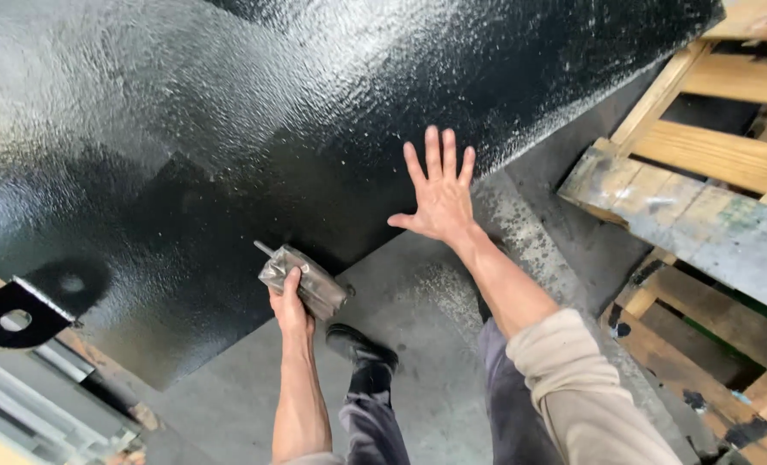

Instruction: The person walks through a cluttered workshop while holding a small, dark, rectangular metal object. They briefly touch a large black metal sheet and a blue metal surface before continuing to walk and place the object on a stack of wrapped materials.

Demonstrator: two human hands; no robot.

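The left hand [290, 303] is closed around a small tool wrapped in crinkled clear plastic film [304, 281], with a thin metal stem poking out of the wrap toward the upper left. The wrapped tool sits at the lower edge of a large, glossy black panel [228, 129] whose surface has a fine pebbled texture and reflects light in pale patches. The right hand [439, 194] is open, fingers spread wide, palm pressed flat against the same panel near its lower right edge.

A black metal bracket with a round hole [13, 314] juts out at the left, beside pale metal rails. Below the panel lies a grey concrete floor [418, 344] speckled with dark overspray. The person's black shoe [359, 346] and dark trousers show between the arms. On the right stand wooden pallets [711, 198], their boards stained with grey and green paint.
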